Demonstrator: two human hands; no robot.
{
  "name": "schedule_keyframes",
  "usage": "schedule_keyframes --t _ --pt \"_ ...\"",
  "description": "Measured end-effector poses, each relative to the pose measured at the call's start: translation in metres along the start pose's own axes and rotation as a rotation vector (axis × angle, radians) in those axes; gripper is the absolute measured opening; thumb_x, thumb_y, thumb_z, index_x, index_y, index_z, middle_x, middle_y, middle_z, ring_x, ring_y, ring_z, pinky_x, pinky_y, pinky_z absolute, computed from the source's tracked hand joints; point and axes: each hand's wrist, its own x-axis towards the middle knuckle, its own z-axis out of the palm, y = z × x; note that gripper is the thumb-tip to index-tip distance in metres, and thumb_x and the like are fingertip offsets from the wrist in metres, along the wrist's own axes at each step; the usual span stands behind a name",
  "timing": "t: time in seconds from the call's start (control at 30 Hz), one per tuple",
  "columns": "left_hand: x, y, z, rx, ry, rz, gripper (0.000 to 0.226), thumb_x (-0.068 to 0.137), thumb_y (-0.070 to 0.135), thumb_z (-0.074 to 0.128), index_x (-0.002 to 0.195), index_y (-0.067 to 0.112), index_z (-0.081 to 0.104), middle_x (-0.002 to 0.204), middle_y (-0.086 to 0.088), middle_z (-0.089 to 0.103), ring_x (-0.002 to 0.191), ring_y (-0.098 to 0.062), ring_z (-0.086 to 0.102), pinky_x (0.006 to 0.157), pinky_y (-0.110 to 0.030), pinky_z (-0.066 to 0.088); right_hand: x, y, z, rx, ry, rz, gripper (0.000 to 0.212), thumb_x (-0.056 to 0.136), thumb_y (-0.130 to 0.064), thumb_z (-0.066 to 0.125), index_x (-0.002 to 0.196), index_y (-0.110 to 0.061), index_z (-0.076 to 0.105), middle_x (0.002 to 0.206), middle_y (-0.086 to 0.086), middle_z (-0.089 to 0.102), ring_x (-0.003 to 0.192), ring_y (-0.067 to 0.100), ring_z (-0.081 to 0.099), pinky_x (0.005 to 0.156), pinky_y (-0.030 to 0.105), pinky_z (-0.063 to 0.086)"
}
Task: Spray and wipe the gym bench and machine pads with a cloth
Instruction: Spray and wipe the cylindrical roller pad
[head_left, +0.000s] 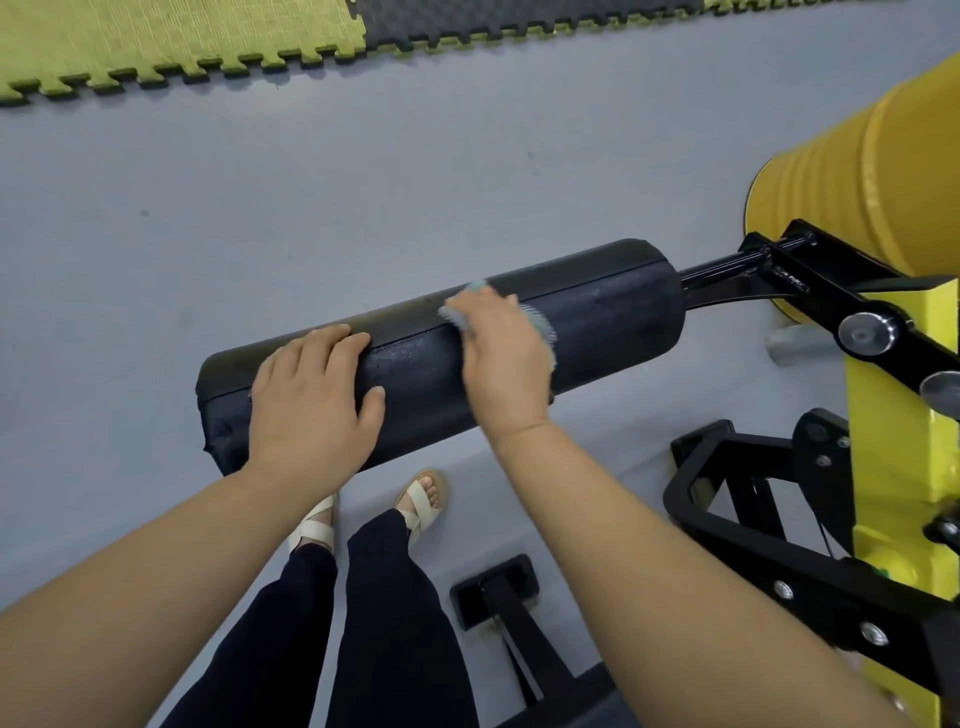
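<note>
Black pad (597, 312), pale blue cloth (540, 325), yellow frame (893, 415), grey floor (260, 208).

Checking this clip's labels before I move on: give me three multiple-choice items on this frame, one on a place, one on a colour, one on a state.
1. Where is the cloth?
A) on the floor
B) under the right hand, against the pad
C) draped over the yellow frame

2. What colour is the pad?
A) red
B) white
C) black

3. What is the left hand doing?
A) resting on the pad, holding nothing
B) gripping a spray bottle
C) hanging beside the leg

Answers:
1 B: the cloth's edges poke out around the right hand on the pad.
2 C: its cover is black all over.
3 A: its fingers lie spread on the pad near its free end.
</note>
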Motion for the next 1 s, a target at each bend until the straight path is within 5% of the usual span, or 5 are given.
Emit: schedule_keyframes --t 0.1,0.3,0.57,0.8,1.0 --pt "0.0 -0.002 -0.007 -0.026 -0.023 0.017 0.052 0.083 0.033 0.043 0.127 0.009 0.055 0.134 -0.011 0.053 0.122 -0.034 0.046 0.104 -0.047 0.032 -0.005 -0.013 -0.009 0.15 -0.156 -0.084 0.024 0.087 -0.007 0.051 0.1 -0.007 0.071 0.105 0.008 0.07 0.101 0.024 0.064 0.102 0.031 0.037" --pt "0.002 -0.009 -0.011 -0.064 -0.038 0.036 0.041 0.091 0.025 0.052 0.13 0.012 0.053 0.137 -0.007 0.05 0.126 -0.03 0.044 0.107 -0.043 0.03 0.058 0.054 -0.081 0.044 0.094 0.33 0.025 0.093 -0.008 0.051 0.112 -0.008 0.066 0.114 0.006 0.065 0.103 0.006 0.054 0.088 0.004 0.032" --pt "0.002 -0.007 -0.017 -0.174 -0.065 0.011 0.039 0.093 0.024 0.048 0.131 0.015 0.052 0.137 -0.003 0.05 0.126 -0.026 0.043 0.106 -0.039 0.03 0.04 0.027 -0.038 -0.351 -0.131 0.38 0.029 0.097 -0.016 0.036 0.108 -0.018 0.062 0.11 0.008 0.062 0.1 0.031 0.056 0.079 0.035 0.039" --pt "-0.002 -0.051 -0.038 -0.492 0.096 -0.332 0.039 0.096 0.016 0.037 0.133 0.02 0.05 0.14 -0.001 0.046 0.132 -0.021 0.034 0.108 -0.033 0.027 -0.011 -0.067 0.024 0.017 -0.229 -0.1 0.02 0.079 0.003 0.059 0.091 -0.008 0.069 0.091 0.008 0.069 0.083 0.028 0.065 0.096 0.029 0.034" --pt "-0.016 -0.092 -0.035 -0.953 -0.088 -0.629 0.042 0.096 0.021 0.037 0.135 0.03 0.045 0.141 0.008 0.044 0.13 -0.014 0.041 0.112 -0.035 0.03 -0.006 -0.032 -0.01 0.108 -0.031 0.261 0.029 0.091 0.0 0.047 0.112 -0.007 0.065 0.127 0.01 0.059 0.126 0.026 0.049 0.114 0.037 0.025"
